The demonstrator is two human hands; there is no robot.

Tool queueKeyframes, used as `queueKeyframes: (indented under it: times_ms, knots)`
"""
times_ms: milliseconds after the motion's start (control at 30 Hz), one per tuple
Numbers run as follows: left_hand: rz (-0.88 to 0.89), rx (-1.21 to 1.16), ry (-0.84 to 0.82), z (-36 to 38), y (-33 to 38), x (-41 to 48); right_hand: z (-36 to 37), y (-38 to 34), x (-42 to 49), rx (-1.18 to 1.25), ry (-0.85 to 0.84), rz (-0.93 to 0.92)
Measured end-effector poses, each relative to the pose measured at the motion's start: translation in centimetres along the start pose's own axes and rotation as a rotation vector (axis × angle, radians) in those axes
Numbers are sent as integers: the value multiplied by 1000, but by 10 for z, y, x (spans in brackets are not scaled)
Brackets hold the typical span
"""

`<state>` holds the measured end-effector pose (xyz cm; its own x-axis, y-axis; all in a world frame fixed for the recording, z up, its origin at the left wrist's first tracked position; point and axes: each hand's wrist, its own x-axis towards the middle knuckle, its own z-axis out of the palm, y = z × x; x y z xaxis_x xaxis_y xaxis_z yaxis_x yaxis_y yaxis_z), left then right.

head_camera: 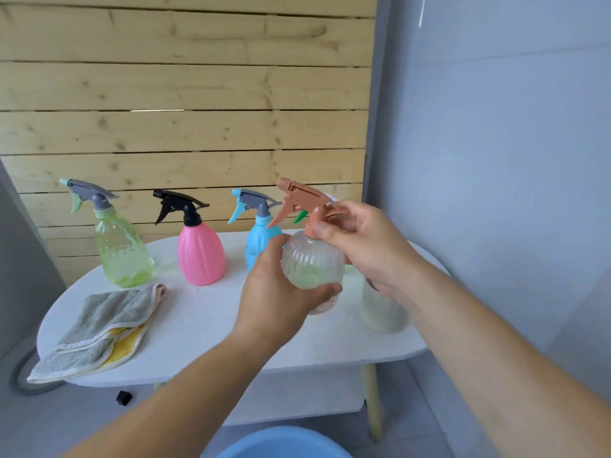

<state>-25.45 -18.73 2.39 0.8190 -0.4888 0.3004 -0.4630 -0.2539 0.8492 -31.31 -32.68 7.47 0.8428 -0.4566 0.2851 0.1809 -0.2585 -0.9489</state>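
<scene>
1. A wooden plank wall (pixel 185 94) is seen behind the table, with a grey wall (pixel 496 127) to its right.
2. A white oval table (pixel 205 312) carries all the things; a blue basin (pixel 284 444) is partly seen below its near edge.
3. A grey towel (pixel 99 322) is laid folded over a yellow cloth (pixel 124 347) at the table's left end, with its corner hanging past the edge.
4. Three spray bottles are stood upright in a row along the far side: a green spray bottle (pixel 122 249) at the left, a pink spray bottle (pixel 200 256) in the middle and a blue spray bottle (pixel 259 242) beside it, partly hidden by the held bottle.
5. A pale bottle (pixel 383 312) is stood on the table under the right wrist and is largely hidden by it.
6. The clear ribbed spray bottle (pixel 310 259) is held upright above the table's middle, just in front of the blue one.
7. The left hand (pixel 274 292) is wrapped round the bottle's body, its grip curled with the thumb across the lower front.
8. The right hand (pixel 367 246) is set at the neck, its grip pinched on the collar of the orange trigger head (pixel 301 200), whose nozzle is pointed left.
9. A small black object (pixel 124 398) is seen on the floor under the table.
</scene>
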Motion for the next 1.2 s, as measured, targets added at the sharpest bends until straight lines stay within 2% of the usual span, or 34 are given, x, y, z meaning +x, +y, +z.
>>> queueKeyframes:
  times_ms: [233, 333, 433, 667, 800, 967, 1200]
  knots:
    - [81, -65, -178, 61, 72, 55, -90, -37, 24, -18, 188, -72]
    - [73, -139, -264, 89, 82, 76, -118, -29, 37, 4, 234, -67]
    - [48, -110, -313, 112, 86, 93, -134, -6, 52, -12, 270, -64]
    - [-107, 57, -377, 148, 62, 122, -147, 54, 76, -61, 245, 17]
    - [-193, 65, -398, 161, 45, 135, -152, 84, 82, -72, 221, 47]
    - [-328, -93, -396, 170, 28, 142, -153, 105, 88, -107, 204, 76]
    - [-429, -281, -375, 174, 12, 147, -149, 113, 95, -138, 197, 69]
